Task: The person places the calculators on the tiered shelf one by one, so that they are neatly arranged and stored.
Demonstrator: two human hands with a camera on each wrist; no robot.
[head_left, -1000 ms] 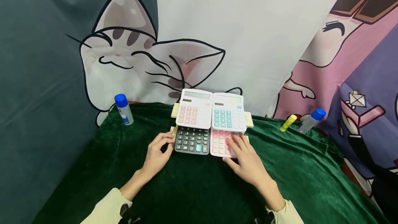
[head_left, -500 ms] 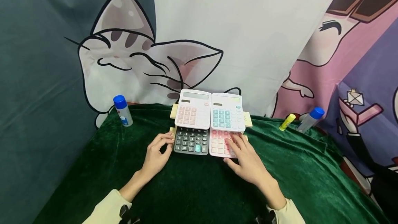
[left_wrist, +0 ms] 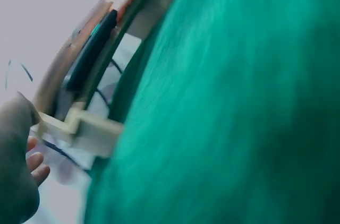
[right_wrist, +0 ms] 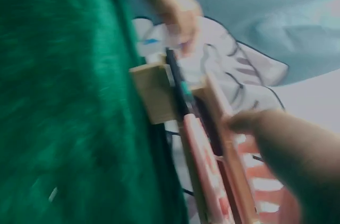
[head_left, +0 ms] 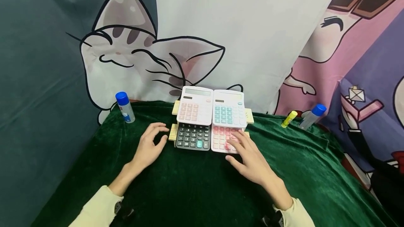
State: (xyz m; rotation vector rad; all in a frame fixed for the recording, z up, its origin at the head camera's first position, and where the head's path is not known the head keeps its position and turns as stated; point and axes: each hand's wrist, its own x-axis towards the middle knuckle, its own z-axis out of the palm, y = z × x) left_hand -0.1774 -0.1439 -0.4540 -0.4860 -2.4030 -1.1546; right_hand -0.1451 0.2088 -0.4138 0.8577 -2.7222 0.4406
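Note:
Two white calculators, one with pink keys (head_left: pixel 188 111) and one with teal keys (head_left: pixel 223 115), lie side by side on the upper step of a wooden stand (head_left: pixel 173 132). Below them rest a black calculator (head_left: pixel 193 137) and a pink calculator (head_left: pixel 220 139). My left hand (head_left: pixel 149 146) is just left of the stand, apart from it, with relaxed, slightly bent fingers. My right hand (head_left: pixel 250 160) has spread fingers over the right part of the pink calculator; whether they touch it cannot be told. Both wrist views are blurred; the black calculator (left_wrist: pixel 93 54) shows edge-on in the left one.
A blue-capped bottle (head_left: pixel 125 108) stands at the back left of the green cloth (head_left: pixel 195 188). At the back right are a yellow glue stick (head_left: pixel 289 119) and another blue-capped bottle (head_left: pixel 311 117). A printed cat backdrop (head_left: pixel 252 38) hangs behind.
My left hand has come away from the stand's left edge, moving left. My right hand has lifted or shifted only slightly. The calculators keep their arrangement while the head view moves a little.

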